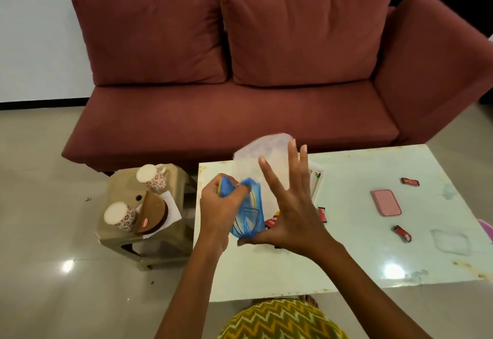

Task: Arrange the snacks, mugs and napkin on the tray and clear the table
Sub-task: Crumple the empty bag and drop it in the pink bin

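My left hand [217,212] grips the top of a blue snack packet [246,217] above the left part of the glass table [373,258]. My right hand [290,205] is spread flat, fingers apart, palm against the packet's right side. A blurred translucent white sheet [262,156], perhaps a napkin or bag, rises behind the fingers. A white tray [317,178] lies mostly hidden behind my hands, with red wrappers [272,222] showing on it. Three small red snack bars lie on the table: one [322,214] by the tray, one [410,181] far right, one [402,233] nearer.
A low stool [120,234] left of the table carries two floral mugs [153,177] [120,217] lying on their sides, a brown round box [153,213] and white paper [173,206]. A pink tin [386,202] rests on the table. A maroon sofa [240,114] stands behind.
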